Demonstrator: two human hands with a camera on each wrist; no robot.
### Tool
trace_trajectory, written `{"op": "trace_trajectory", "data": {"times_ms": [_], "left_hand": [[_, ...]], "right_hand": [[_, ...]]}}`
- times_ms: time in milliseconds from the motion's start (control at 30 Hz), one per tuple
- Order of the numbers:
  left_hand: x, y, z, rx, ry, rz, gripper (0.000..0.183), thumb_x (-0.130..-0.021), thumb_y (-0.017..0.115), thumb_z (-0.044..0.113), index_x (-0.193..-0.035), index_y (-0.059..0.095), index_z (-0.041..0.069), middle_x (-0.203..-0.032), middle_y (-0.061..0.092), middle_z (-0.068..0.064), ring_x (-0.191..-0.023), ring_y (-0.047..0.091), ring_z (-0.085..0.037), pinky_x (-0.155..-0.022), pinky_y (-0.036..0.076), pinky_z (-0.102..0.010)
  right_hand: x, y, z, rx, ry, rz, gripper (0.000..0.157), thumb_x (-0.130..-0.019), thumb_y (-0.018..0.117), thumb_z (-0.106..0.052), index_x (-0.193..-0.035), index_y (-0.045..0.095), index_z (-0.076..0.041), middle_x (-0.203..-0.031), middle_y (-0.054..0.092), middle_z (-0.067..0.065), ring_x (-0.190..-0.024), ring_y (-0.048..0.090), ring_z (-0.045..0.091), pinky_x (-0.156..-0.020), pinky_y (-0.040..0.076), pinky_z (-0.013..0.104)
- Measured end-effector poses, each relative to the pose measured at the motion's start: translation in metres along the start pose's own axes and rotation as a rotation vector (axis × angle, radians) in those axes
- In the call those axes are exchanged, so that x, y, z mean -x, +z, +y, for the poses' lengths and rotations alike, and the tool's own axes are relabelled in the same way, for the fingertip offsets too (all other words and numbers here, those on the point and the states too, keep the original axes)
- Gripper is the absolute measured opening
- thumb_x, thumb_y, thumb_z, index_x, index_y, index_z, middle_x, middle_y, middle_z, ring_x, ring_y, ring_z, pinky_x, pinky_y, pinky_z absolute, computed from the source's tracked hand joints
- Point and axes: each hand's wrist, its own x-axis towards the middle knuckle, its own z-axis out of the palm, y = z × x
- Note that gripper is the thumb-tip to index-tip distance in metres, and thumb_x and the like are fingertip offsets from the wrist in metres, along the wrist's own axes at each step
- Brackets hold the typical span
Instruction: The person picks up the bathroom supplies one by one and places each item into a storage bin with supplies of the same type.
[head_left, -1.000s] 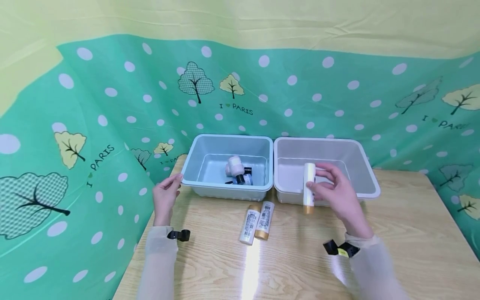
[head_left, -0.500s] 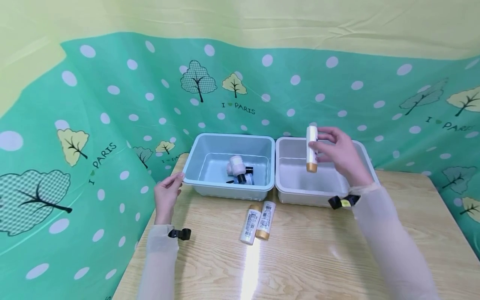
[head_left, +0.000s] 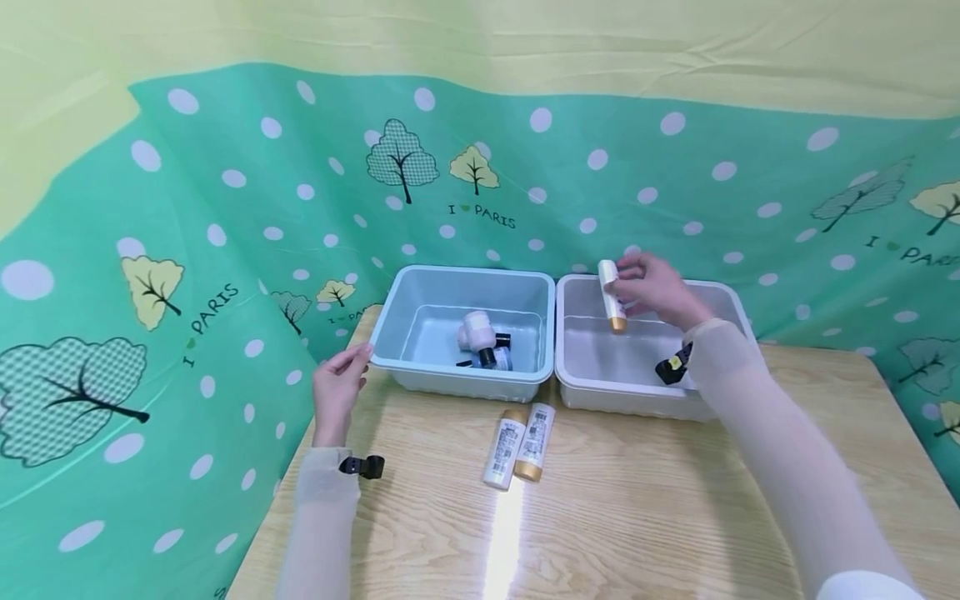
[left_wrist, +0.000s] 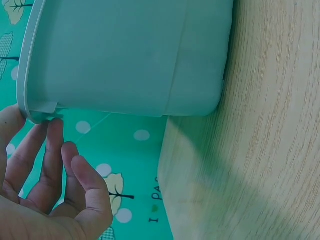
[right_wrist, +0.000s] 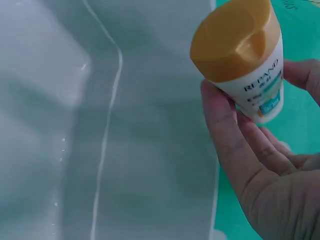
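Over the grey bin (head_left: 645, 398) on the right, my right hand (head_left: 654, 290) holds a white bottle (head_left: 611, 292) with a gold cap, tilted with the cap lower. In the right wrist view the gold cap (right_wrist: 232, 40) faces the camera, and fingers and thumb grip the white body. My left hand (head_left: 339, 390) pinches the near left corner of the light blue bin (head_left: 457, 380); the left wrist view shows thumb and fingertips at its rim (left_wrist: 25, 75). Inside the blue bin lie a pale bottle (head_left: 478, 329) with a black cap and some dark-capped items, partly overlapping.
Two white bottles (head_left: 506, 450) with gold caps lie side by side on the wooden table (head_left: 615, 517), in front of the bins, caps pointing opposite ways. Behind the bins hangs a green and yellow curtain (head_left: 300, 167) with dots and trees.
My right hand has lifted the white bottle from the grey bin's near side and carried it farther back over the bin, tilting it. The left hand keeps its place at the blue bin's corner.
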Motion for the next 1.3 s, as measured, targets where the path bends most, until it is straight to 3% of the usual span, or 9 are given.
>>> {"op": "trace_trajectory", "data": {"times_ms": [233,400,567,833,967,1133,1300], "left_hand": [[0.002,0.001,0.002,-0.004,-0.004,-0.001,0.047,-0.087,0.077,0.047,-0.119,0.075,0.014,-0.108,0.068,0.001,-0.095,0.060,-0.020,-0.078,0.055,-0.032],[0.002,0.001,0.000,0.012,0.004,-0.008,0.046,-0.087,0.077,0.045,-0.119,0.075,0.011,-0.103,0.070,0.001,-0.094,0.061,-0.021,-0.075,0.055,-0.031],[0.002,0.000,0.000,0.019,0.012,-0.008,0.047,-0.086,0.078,0.045,-0.118,0.075,0.011,-0.102,0.070,0.002,-0.092,0.061,-0.019,-0.073,0.055,-0.028],[0.001,0.000,0.000,0.025,0.009,-0.012,0.046,-0.086,0.078,0.046,-0.118,0.075,0.012,-0.101,0.070,0.003,-0.096,0.061,-0.024,-0.073,0.056,-0.028],[0.001,0.001,-0.002,0.032,0.011,-0.015,0.046,-0.086,0.078,0.045,-0.118,0.075,0.011,-0.101,0.071,0.003,-0.095,0.061,-0.025,-0.072,0.056,-0.027],[0.002,0.001,-0.002,0.033,0.016,-0.019,0.047,-0.087,0.078,0.045,-0.119,0.075,0.011,-0.101,0.071,0.003,-0.097,0.061,-0.027,-0.069,0.055,-0.023],[0.001,0.000,-0.002,0.037,0.012,-0.013,0.045,-0.086,0.078,0.045,-0.118,0.075,0.012,-0.102,0.071,0.003,-0.099,0.061,-0.028,-0.072,0.056,-0.027]], "right_hand": [[-0.016,0.011,0.020,0.021,0.041,-0.191,0.067,-0.091,0.072,-0.013,-0.138,0.029,0.008,-0.131,0.043,0.030,-0.095,0.059,0.033,-0.079,0.058,0.044],[-0.021,0.017,0.026,0.062,0.051,-0.202,0.061,-0.090,0.072,-0.010,-0.131,0.031,0.007,-0.124,0.043,0.027,-0.092,0.057,0.033,-0.076,0.058,0.045],[-0.022,0.022,0.031,0.108,0.089,-0.269,0.054,-0.091,0.070,-0.010,-0.130,0.039,0.009,-0.121,0.049,0.027,-0.088,0.061,0.031,-0.076,0.058,0.046],[-0.024,0.026,0.045,0.252,0.241,-0.347,0.057,-0.093,0.068,-0.015,-0.137,0.040,0.007,-0.119,0.052,0.025,-0.093,0.062,0.034,-0.074,0.059,0.043],[-0.024,0.027,0.048,0.244,0.291,-0.369,0.059,-0.093,0.065,-0.009,-0.140,0.034,0.007,-0.118,0.052,0.026,-0.094,0.062,0.037,-0.076,0.058,0.044],[-0.020,0.024,0.043,0.173,0.258,-0.322,0.056,-0.096,0.058,-0.004,-0.142,0.030,0.010,-0.124,0.049,0.032,-0.105,0.061,0.046,-0.081,0.058,0.047],[-0.009,0.014,0.020,0.160,0.154,-0.300,0.049,-0.099,0.055,-0.004,-0.140,0.034,0.013,-0.128,0.045,0.035,-0.113,0.056,0.051,-0.084,0.057,0.048]]}}
